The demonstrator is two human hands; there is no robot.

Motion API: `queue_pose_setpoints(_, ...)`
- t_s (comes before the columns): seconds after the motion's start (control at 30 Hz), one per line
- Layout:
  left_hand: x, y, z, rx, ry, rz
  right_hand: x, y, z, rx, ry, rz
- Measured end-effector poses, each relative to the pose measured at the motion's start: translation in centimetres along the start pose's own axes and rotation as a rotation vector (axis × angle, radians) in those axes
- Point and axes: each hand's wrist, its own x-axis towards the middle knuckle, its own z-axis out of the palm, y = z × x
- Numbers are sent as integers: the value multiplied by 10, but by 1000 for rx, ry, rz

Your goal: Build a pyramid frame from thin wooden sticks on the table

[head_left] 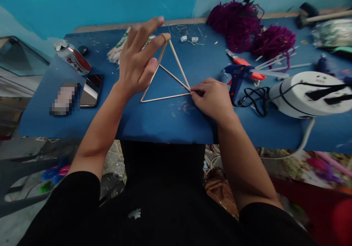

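Observation:
A frame of thin wooden sticks [170, 73], shaped like a small pyramid, stands on the blue table [165, 121]. My left hand [140, 60] hovers over its left side, fingers spread, with a fingertip touching the top apex where the sticks meet. My right hand [211, 99] pinches the frame's right bottom corner against the table, fingers closed on the stick ends.
A blue glue gun [238, 77] with an orange-handled tool lies right of the frame, beside a white cable reel [308, 93]. Purple yarn [247, 25] sits at the back right. A drink can [73, 57], a phone [92, 90] and a stick bundle [118, 49] lie at the left.

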Motion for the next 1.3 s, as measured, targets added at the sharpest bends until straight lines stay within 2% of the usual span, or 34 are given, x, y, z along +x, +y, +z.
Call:
queue_pose_setpoints(0.2,1,1,-8,-63,-44,3,1,1,-2,14,-31,27)
queue_pose_setpoints(0.4,2,9,-12,-36,-12,18,2,1,-1,52,-49,43)
queue_pose_setpoints(0.63,0,6,-12,7,-85,-11,3,0,-3,17,-75,79)
queue_pose_setpoints(0.8,3,10,-17,-14,-117,-74,2,-4,-6,-16,-68,138)
queue_pose_setpoints(1.0,4,14,-17,-85,-27,-22,0,-2,-7,4,-67,145)
queue_pose_setpoints(1.3,8,23,-19,-98,9,16,-2,-1,-5,3,-48,116)
